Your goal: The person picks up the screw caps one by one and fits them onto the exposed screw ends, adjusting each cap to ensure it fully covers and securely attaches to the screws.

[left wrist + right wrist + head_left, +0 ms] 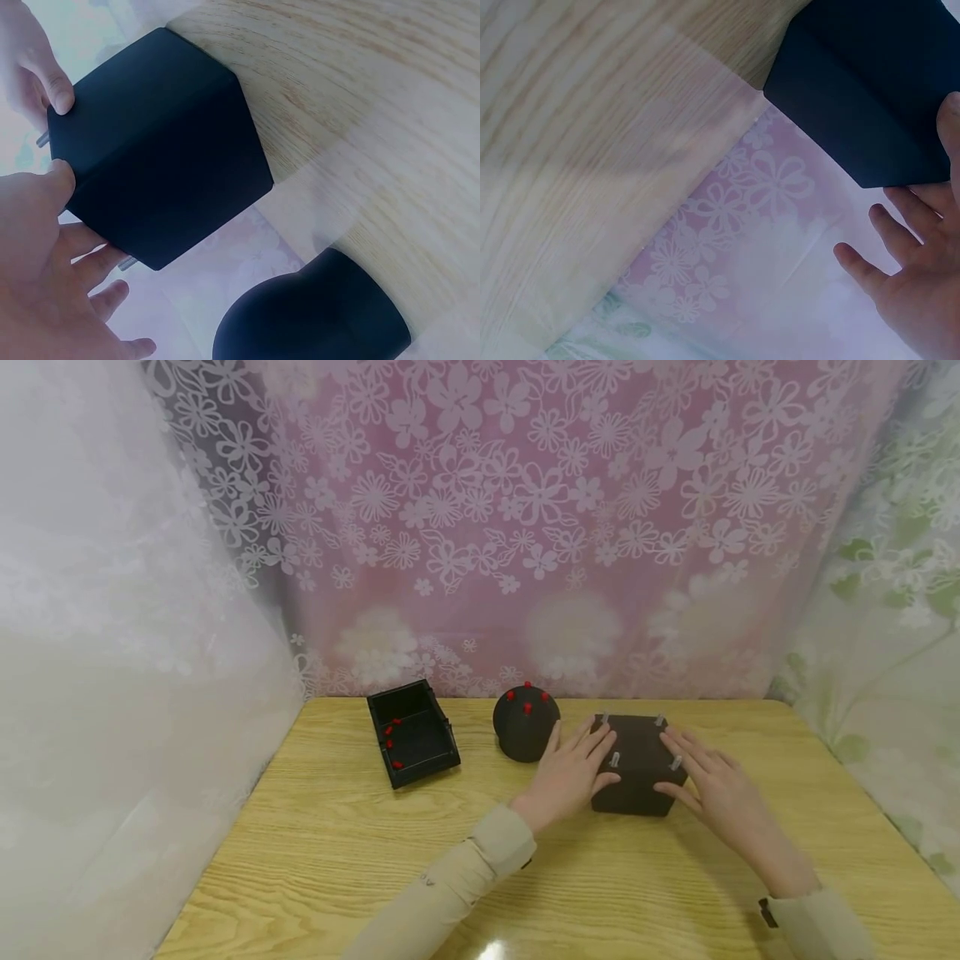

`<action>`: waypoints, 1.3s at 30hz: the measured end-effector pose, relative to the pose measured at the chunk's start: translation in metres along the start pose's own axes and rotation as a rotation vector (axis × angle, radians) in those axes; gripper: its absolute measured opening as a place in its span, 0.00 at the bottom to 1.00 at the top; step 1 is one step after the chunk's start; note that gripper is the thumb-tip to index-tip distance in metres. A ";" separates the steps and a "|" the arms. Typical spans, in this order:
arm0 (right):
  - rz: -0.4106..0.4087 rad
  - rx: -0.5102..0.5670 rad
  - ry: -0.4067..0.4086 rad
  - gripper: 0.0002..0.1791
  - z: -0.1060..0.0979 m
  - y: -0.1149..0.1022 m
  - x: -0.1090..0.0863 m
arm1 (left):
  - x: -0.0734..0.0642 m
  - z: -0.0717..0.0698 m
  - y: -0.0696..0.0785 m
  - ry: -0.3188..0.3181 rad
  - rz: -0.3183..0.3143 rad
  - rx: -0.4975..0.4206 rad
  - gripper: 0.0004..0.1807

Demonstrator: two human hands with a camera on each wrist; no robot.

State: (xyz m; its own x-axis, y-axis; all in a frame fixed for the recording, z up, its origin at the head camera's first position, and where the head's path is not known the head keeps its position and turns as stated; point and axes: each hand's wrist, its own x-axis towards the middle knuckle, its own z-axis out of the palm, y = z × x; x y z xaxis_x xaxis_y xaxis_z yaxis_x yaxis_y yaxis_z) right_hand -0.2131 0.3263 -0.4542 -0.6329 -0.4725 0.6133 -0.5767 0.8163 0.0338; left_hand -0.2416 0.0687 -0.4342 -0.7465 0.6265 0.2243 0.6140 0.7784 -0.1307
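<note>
On the right of the table stands a black block [632, 768] with sloping sides, small clear-grey pegs at its upper corners. My left hand [564, 777] touches its left upper edge, fingers fairly straight, thumb at the front. Against the right edge lies my right hand [723, 797], fingers also extended. In the left wrist view the block [165, 142] sits between both hands, with my left thumb and fingertips at its near corner. The right wrist view has my right hand [915, 262] spread beside the block [870, 90].
Left of the block stands a round black piece [525, 731] with several red pegs on top. Farther left is a black open bin [426, 772] with small red pieces inside. Flowered curtains [525, 527] hang behind the wooden table [337, 877] and at both sides.
</note>
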 end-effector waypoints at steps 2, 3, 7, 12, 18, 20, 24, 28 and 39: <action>-0.007 0.001 0.006 0.45 0.000 -0.001 0.001 | -0.002 -0.001 -0.001 -0.003 -0.001 0.005 0.37; -0.009 0.002 0.008 0.45 0.001 -0.002 0.001 | -0.003 -0.002 -0.001 -0.006 -0.002 0.004 0.37; -0.015 0.003 0.020 0.47 0.001 -0.004 0.002 | -0.007 -0.003 -0.001 -0.008 -0.001 -0.008 0.36; -0.022 0.001 0.014 0.46 0.000 -0.007 0.001 | -0.012 -0.002 -0.002 -0.005 0.006 -0.034 0.36; -0.029 0.007 0.011 0.47 -0.001 -0.012 0.002 | -0.019 -0.001 -0.004 0.009 0.005 -0.046 0.36; -0.033 0.010 0.003 0.46 -0.001 -0.014 0.002 | -0.022 0.000 -0.005 0.010 -0.001 -0.055 0.36; -0.030 0.023 -0.029 0.45 -0.001 -0.018 0.004 | -0.029 0.000 -0.008 0.013 -0.008 -0.067 0.36; -0.027 0.025 -0.051 0.46 -0.001 -0.023 0.005 | -0.036 0.000 -0.012 0.020 -0.010 -0.080 0.36; -0.043 0.034 -0.039 0.44 0.001 -0.035 0.011 | -0.051 -0.003 -0.022 0.037 -0.014 -0.113 0.36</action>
State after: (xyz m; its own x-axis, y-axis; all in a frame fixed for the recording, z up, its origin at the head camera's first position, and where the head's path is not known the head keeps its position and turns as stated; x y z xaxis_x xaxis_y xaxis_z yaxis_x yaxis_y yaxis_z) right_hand -0.2005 0.2925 -0.4500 -0.6266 -0.5198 0.5807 -0.6204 0.7837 0.0321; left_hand -0.2163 0.0193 -0.4400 -0.7463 0.6123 0.2610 0.6305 0.7760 -0.0178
